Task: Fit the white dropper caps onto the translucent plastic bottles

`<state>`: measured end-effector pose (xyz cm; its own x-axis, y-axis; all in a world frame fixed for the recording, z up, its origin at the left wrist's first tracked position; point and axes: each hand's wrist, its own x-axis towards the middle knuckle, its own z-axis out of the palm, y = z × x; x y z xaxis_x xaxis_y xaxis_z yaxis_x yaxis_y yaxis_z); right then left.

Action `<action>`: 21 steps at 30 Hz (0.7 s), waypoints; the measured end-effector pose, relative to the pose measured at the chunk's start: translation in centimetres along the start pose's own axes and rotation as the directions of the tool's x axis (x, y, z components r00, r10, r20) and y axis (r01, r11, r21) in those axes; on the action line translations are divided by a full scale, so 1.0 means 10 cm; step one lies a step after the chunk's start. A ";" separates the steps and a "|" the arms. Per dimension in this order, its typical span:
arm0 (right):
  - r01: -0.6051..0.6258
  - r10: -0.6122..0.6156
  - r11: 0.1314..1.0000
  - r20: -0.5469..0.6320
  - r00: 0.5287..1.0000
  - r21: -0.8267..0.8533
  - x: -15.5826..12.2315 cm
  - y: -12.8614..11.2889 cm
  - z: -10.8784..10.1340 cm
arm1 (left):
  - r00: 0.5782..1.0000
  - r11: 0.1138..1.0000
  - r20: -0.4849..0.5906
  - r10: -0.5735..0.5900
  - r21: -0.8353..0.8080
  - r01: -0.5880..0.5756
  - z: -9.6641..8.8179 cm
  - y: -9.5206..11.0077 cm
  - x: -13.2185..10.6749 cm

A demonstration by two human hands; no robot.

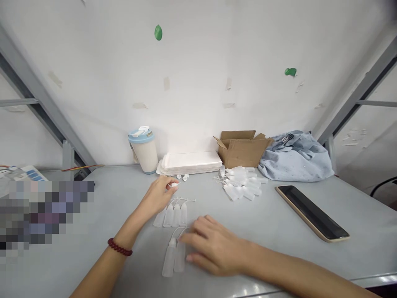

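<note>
My left hand [159,193] pinches a small white cap [174,184] with a thin tip between thumb and fingers. Below it, several translucent squeeze bottles [169,216] lie side by side in a row, thin tails at their tops. Closer to me lie two more such bottles [168,260] with thin curved tails. My right hand [215,247] is beside this pair, slightly blurred, thumb and index finger apart with nothing visible between them. Its index fingertip overlaps the top of the right bottle; whether it touches is unclear. Small white caps [185,177] lie beyond my left hand.
A heap of translucent bottles [243,182] lies before an open cardboard box [246,153]. White flat packets [192,162] are stacked beside a lidded cup [144,153]. Right of these are a blue cloth [294,159] and a phone [312,212]. A wall stands behind.
</note>
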<state>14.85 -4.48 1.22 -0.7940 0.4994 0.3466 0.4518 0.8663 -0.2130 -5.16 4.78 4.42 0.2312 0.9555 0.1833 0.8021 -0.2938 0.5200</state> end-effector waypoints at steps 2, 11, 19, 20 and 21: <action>0.049 -0.047 0.998 0.066 0.997 -0.035 0.02 -0.12 0.03 | 1.000 0.998 0.020 0.008 -0.055 -0.007 0.02 0.06 -0.03; 0.018 0.001 0.993 0.154 0.988 -0.119 -0.01 -0.13 0.07 | 0.983 0.930 0.184 -0.025 -0.356 0.090 0.01 0.17 -0.07; -0.198 0.212 0.960 0.056 0.976 -0.197 -0.04 0.06 -0.02 | 0.957 0.824 0.282 -0.061 -0.527 0.208 -0.01 0.29 -0.11; -0.216 0.225 0.954 0.017 0.974 -0.207 -0.05 0.09 -0.03 | 0.956 0.819 0.288 -0.063 -0.532 0.214 0.00 0.30 -0.11; -0.229 0.229 0.950 -0.026 0.973 -0.214 -0.06 0.12 -0.03 | 0.953 0.815 0.295 -0.067 -0.535 0.223 0.01 0.30 -0.11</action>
<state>15.97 -3.73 1.05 -0.6587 0.6845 0.3124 0.6980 0.7109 -0.0858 -2.99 2.82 5.73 0.3292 0.9382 -0.1066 0.4101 -0.0404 0.9112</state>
